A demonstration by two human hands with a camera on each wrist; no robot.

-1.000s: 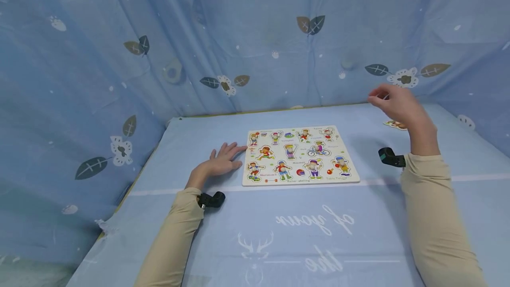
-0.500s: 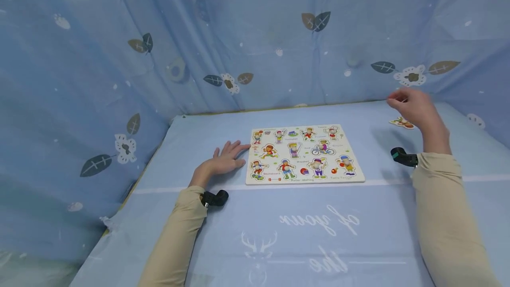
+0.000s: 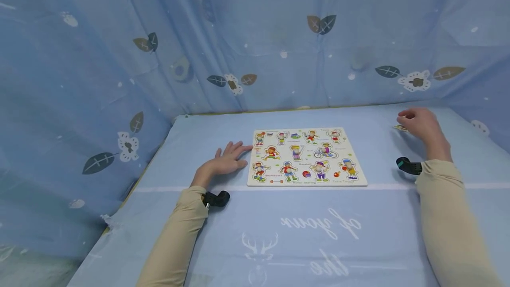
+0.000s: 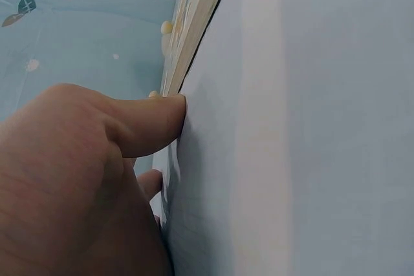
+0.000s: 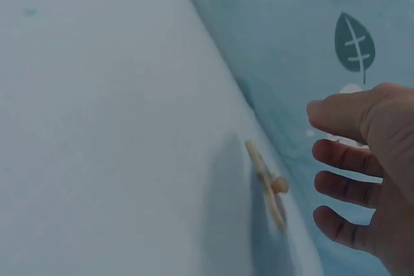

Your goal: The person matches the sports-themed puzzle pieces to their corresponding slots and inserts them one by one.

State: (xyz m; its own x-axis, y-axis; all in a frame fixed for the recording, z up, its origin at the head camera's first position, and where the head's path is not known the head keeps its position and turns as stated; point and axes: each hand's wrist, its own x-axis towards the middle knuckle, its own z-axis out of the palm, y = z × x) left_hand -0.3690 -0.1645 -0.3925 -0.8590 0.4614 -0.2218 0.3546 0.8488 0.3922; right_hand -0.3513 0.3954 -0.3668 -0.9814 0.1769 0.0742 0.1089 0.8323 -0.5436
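Note:
A wooden knob puzzle board (image 3: 307, 180) printed with sporting figures lies on the table. At its left edge rests my left hand (image 3: 225, 163), fingers spread, the index fingertip touching the board's side. The thumb (image 4: 152, 121) reaches toward the board's edge in the left wrist view. My right hand (image 3: 424, 125) hovers over a loose puzzle piece (image 3: 399, 128) at the far right, partly hidden by the hand. In the right wrist view that piece (image 5: 268, 189) shows a small round knob; the loosely bent fingers (image 5: 346, 189) are apart from it and hold nothing.
A light blue cloth with white lettering (image 3: 320, 223) covers the table. Blue patterned curtains (image 3: 279, 48) hang behind it and on the left. A black camera (image 3: 408, 166) is strapped to the right wrist, another (image 3: 216, 199) to the left.
My right hand has moved right, then down toward the loose piece, covering more of it. The left hand stays at the board. The whole head view has shifted slightly.

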